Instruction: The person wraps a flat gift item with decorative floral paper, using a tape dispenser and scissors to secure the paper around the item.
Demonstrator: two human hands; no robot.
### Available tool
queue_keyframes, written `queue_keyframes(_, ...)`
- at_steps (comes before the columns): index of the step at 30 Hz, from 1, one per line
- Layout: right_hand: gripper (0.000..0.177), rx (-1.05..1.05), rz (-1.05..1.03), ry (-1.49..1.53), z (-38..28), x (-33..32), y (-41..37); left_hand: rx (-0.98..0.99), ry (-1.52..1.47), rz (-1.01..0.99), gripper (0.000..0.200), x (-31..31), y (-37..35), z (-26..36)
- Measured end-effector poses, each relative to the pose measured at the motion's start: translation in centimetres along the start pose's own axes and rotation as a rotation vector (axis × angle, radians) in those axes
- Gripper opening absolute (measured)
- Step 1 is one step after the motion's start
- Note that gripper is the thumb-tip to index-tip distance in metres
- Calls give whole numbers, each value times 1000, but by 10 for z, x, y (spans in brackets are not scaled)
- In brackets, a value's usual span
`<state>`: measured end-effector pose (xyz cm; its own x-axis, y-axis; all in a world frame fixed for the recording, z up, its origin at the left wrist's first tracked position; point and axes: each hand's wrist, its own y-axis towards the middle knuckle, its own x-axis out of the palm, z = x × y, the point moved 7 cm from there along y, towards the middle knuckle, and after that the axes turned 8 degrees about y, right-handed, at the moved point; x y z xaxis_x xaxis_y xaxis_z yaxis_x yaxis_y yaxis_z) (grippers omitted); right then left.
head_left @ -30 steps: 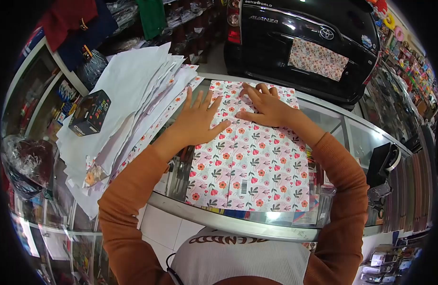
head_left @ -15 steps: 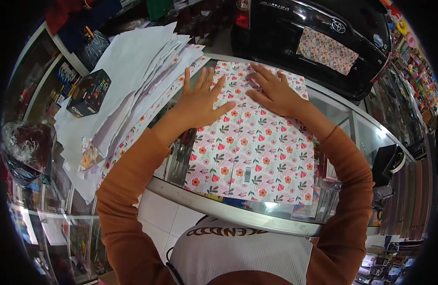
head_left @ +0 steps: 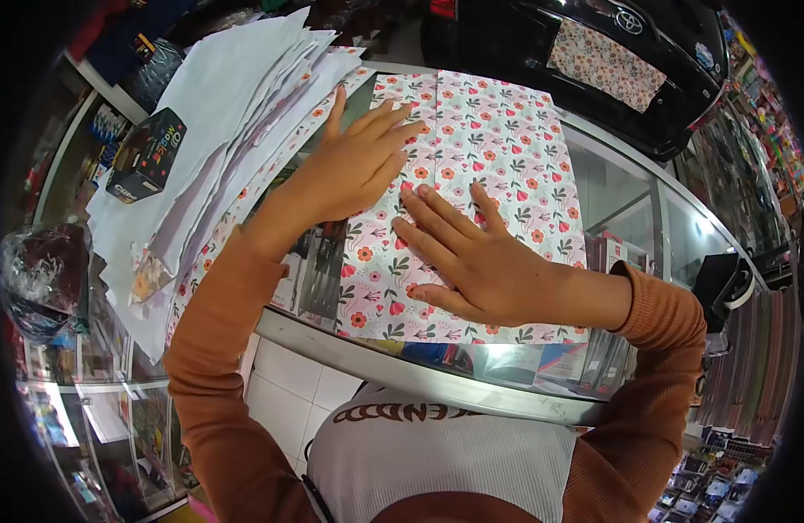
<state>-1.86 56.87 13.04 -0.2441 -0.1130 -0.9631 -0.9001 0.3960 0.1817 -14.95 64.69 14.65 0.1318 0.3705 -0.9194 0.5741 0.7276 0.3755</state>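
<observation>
A sheet of floral wrapping paper (head_left: 498, 148), white with red and orange flowers, lies flat on a glass counter (head_left: 629, 209). My left hand (head_left: 354, 161) presses flat on the sheet's left side, fingers spread and pointing toward the far edge. My right hand (head_left: 476, 261) lies flat on the near half of the sheet, fingers spread and pointing left along the centre seam. Neither hand grips anything. Both arms wear orange sleeves.
A fanned stack of white and floral paper sheets (head_left: 228, 131) lies left of the sheet, with a small black box (head_left: 145, 157) on it. A black car (head_left: 594, 61) stands beyond the counter. Shop goods fill the display cases below and racks at right.
My right hand has slid from the sheet's far edge toward me, down to its near half. My left hand stays on the left side. The view has tilted a little.
</observation>
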Motion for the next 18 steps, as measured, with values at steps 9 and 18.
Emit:
queue_keyframes(9,70,47,30,12,2,2,1,117,-413,-196,81,-60,-49,63)
queue_keyframes(18,75,9,65,-15,0,-2,0,125,-170,-307,93,-35,-69,71)
